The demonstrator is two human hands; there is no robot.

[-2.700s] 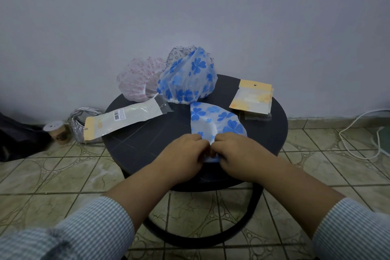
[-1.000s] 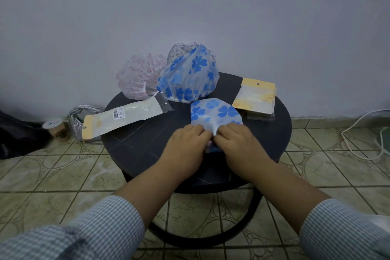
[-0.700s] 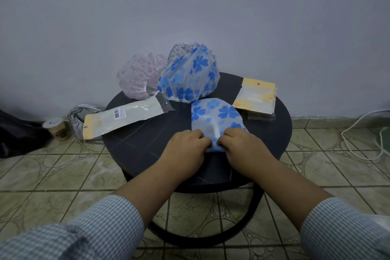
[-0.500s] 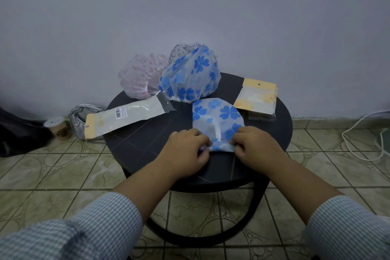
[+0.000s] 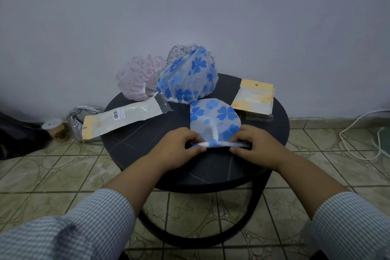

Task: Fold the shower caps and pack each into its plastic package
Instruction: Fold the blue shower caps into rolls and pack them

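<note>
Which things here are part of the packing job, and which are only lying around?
Job: folded cap pinched by left hand and right hand; blue cap; pink cap; long package; package stack.
Around: cup; silver bag; cable.

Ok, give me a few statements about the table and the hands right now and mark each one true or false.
1. Both hands pinch the near edge of the flat blue-flowered cap. True: left hand, right hand.
2. The long package lies to the right of the hands. False: it lies to the left, overhanging the table's edge.
3. A puffed-up blue-flowered cap sits behind the flat one. True.
4. The pink-patterned cap is already packed. False: it sits loose and unfolded at the back left.
5. The small yellow-topped packages lie at the table's right. True.
</note>
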